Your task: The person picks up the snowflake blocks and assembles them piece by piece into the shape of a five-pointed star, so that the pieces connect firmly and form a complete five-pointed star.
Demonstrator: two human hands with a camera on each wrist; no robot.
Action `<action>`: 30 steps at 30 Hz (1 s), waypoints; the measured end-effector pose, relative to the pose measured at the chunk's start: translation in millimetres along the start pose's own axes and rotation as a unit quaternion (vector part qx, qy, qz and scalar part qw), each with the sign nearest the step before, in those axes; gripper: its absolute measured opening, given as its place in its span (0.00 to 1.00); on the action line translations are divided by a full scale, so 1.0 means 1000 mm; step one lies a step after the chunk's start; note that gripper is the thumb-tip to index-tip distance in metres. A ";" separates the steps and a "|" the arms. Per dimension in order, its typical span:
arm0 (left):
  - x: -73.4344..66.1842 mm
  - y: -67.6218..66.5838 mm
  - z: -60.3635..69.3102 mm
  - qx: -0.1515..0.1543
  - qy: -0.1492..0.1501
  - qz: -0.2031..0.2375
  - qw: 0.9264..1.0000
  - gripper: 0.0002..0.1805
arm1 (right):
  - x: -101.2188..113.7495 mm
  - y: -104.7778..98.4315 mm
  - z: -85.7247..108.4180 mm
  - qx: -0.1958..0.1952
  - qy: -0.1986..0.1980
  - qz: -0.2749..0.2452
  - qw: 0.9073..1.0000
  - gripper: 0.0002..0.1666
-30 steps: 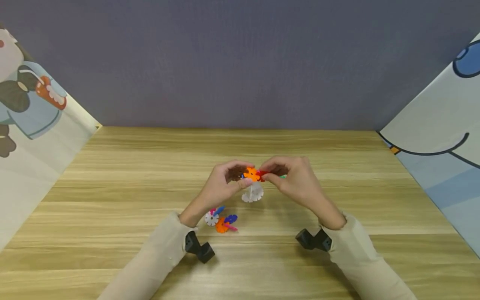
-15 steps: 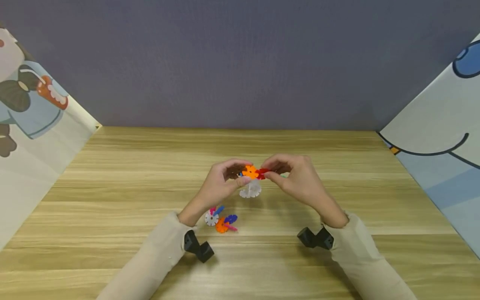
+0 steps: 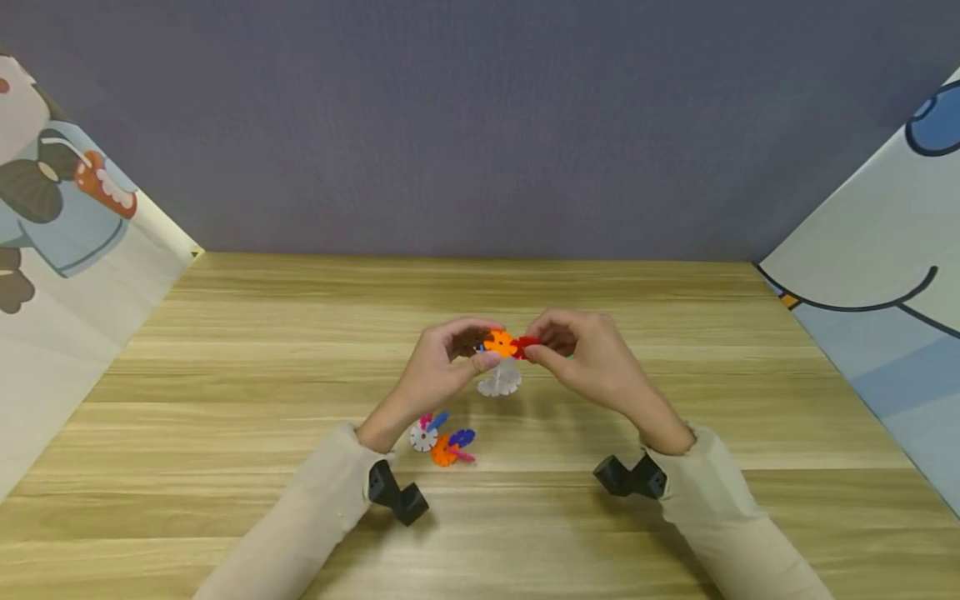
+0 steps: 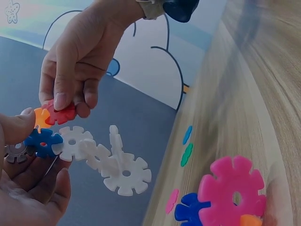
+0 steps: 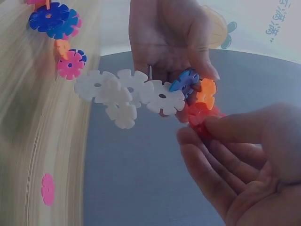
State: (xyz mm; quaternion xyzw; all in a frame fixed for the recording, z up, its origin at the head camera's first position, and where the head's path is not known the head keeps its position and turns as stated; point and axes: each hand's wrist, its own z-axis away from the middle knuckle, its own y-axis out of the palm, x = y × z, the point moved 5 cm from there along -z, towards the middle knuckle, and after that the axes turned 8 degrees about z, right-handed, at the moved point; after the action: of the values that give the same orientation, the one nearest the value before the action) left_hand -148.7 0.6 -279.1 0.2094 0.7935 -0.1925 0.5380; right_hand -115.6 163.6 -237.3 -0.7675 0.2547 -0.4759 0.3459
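Above the table, my left hand (image 3: 442, 367) grips a joined chain of snowflake discs between thumb and fingers. An orange snowflake disc (image 3: 500, 343) tops this chain, a blue disc (image 4: 43, 143) lies beneath it, and several white discs (image 4: 127, 172) hang off the side. My right hand (image 3: 592, 358) pinches a red snowflake disc (image 5: 203, 117) between thumb and fingertips. The red disc meets the orange one at its edge; how deep the slots engage is hidden by the fingers.
Two small joined clusters lie on the table near the left wrist, one with a white disc (image 3: 423, 437), one with an orange disc (image 3: 444, 451). Loose flat discs on the wood include a green one (image 4: 186, 155) and a pink one (image 5: 48, 189).
The held chain has shifted slightly left and away from the body, most of it in the first half second. Both hands keep their hold on the discs.
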 end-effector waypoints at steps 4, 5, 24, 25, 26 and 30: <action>-0.001 0.000 0.000 0.001 0.002 -0.004 1.000 0.46 | 0.000 0.000 0.000 0.004 0.001 0.001 1.000 0.04; -0.001 0.000 0.000 0.001 0.002 -0.006 1.000 0.45 | 0.001 0.000 0.001 0.004 0.001 0.003 1.000 0.04; 0.005 0.001 0.000 0.014 -0.013 0.015 1.000 0.30 | 0.002 0.003 -0.001 -0.028 -0.008 -0.006 1.000 0.06; 0.005 0.001 0.000 0.017 -0.013 0.016 1.000 0.31 | 0.003 0.003 -0.001 -0.025 -0.010 -0.006 1.000 0.06; 0.005 0.001 0.000 0.019 -0.014 0.017 1.000 0.31 | 0.004 0.004 -0.001 -0.021 -0.012 -0.007 1.000 0.06; 0.005 0.002 -0.001 0.025 -0.012 0.010 1.000 0.29 | 0.009 0.006 -0.001 -0.005 -0.024 -0.013 1.000 0.07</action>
State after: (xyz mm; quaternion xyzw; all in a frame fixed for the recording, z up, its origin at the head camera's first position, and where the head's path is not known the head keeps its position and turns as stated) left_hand -150.3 3.6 -283.8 0.2280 0.7798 -0.2094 0.5441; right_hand -113.1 153.3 -237.2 -0.7834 0.2389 -0.4607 0.3421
